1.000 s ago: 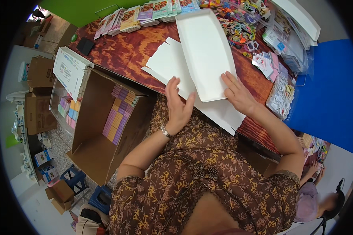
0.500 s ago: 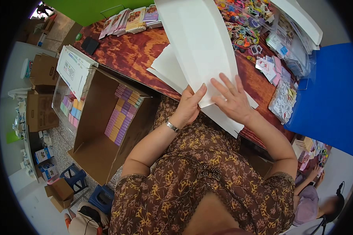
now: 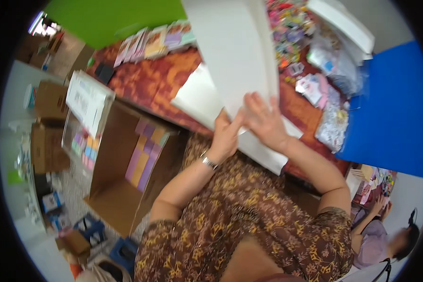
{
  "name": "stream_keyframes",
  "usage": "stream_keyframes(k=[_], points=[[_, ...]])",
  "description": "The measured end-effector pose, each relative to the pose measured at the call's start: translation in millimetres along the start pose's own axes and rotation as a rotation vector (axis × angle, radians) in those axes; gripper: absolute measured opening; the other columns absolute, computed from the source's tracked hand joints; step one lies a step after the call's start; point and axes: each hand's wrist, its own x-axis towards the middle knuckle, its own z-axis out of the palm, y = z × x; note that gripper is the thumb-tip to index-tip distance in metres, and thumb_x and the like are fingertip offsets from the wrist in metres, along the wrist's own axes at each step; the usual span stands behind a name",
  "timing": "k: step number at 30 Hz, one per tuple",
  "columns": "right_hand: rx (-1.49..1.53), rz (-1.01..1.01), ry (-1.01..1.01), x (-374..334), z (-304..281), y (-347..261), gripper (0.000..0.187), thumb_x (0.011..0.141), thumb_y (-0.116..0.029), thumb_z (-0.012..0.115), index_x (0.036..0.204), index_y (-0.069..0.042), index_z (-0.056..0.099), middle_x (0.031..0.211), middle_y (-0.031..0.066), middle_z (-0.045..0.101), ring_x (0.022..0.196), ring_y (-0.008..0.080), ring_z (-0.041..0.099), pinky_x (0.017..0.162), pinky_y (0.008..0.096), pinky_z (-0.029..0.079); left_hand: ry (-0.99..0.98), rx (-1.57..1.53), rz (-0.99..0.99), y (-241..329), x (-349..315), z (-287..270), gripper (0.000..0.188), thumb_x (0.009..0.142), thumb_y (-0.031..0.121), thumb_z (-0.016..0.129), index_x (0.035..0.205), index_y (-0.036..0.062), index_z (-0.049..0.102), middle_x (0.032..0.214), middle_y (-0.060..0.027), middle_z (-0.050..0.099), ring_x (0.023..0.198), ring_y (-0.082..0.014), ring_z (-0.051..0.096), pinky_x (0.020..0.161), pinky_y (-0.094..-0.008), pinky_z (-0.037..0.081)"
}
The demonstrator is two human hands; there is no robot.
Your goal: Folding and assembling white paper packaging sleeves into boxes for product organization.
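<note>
A long white card sheet (image 3: 232, 51), folded along its side, rises from my hands over the patterned table and out past the top edge. My left hand (image 3: 226, 138) pinches its lower end, thumb in front and the other fingers behind. Flat against the lower part of the sheet lies my right hand (image 3: 267, 123), its fingers stretched out and smeared by motion. Under the held sheet, more white card (image 3: 195, 89) lies across the table edge, and one end sticks out below my hands.
An open cardboard box (image 3: 110, 141) with pastel packs (image 3: 148, 160) stands left of the table (image 3: 150, 84). Booklets (image 3: 157, 40) line the far side. Colourful small trinkets (image 3: 291, 33) and plastic bags (image 3: 333, 120) lie to the right, before a blue panel (image 3: 387, 108). Another person (image 3: 373, 242) sits far right.
My right hand has moved left and slightly down along the sheet, closer to my left thumb. The whole view has shifted a little and is blurred.
</note>
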Motion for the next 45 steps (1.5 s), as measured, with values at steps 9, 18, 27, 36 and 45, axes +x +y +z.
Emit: stream_keyframes(k=[9,18,27,36,45], points=[[-0.19,-0.005,0.351,25,-85,55,0.019,0.075,-0.011,0.066,0.095,-0.014,0.066,0.084,0.0037,0.06,0.078,0.0243,0.061,0.068,0.038,0.05,-0.339,0.133,0.009,28,34,44,0.044,0.097,0.014,0.059,0.136,-0.0019,0.045,0.132,-0.0088,0.054,0.116,-0.0146,0.053,0.097,-0.0292,0.044],[-0.352,0.52,0.54,112,-130,228,0.026,0.083,-0.004,0.059,0.107,-0.013,0.065,0.085,0.0123,0.059,0.085,0.0338,0.061,0.074,0.0441,0.051,-0.32,0.395,-0.293,7,27,-17,0.038,0.098,0.015,0.059,0.132,0.0,0.05,0.124,-0.0103,0.059,0.108,-0.0189,0.062,0.092,-0.0308,0.05],[-0.246,0.858,0.389,189,-110,374,0.053,0.091,-0.026,0.063,0.139,-0.013,0.046,0.115,0.0231,0.064,0.102,0.0379,0.064,0.083,0.0462,0.051,-0.08,0.614,-0.241,21,-13,-86,0.033,0.096,0.012,0.06,0.127,-0.0017,0.055,0.119,-0.0109,0.062,0.104,-0.0171,0.062,0.089,-0.0287,0.051],[0.244,0.151,-0.078,158,42,183,0.029,0.09,-0.02,0.063,0.118,-0.011,0.064,0.103,0.0166,0.068,0.091,0.0334,0.066,0.078,0.0402,0.053,0.408,1.54,0.54,16,26,-128,0.06,0.084,0.015,0.071,0.134,-0.0028,0.044,0.134,-0.0263,0.041,0.123,-0.0428,0.041,0.104,-0.0471,0.035],[0.283,0.405,-0.368,184,162,79,0.047,0.079,-0.027,0.072,0.121,-0.009,0.059,0.094,0.0111,0.068,0.089,0.0291,0.065,0.078,0.0419,0.051,0.584,1.095,0.131,20,38,-145,0.084,0.077,0.003,0.073,0.144,-0.0059,0.023,0.123,-0.0223,0.049,0.112,-0.0321,0.054,0.091,-0.0398,0.05]])
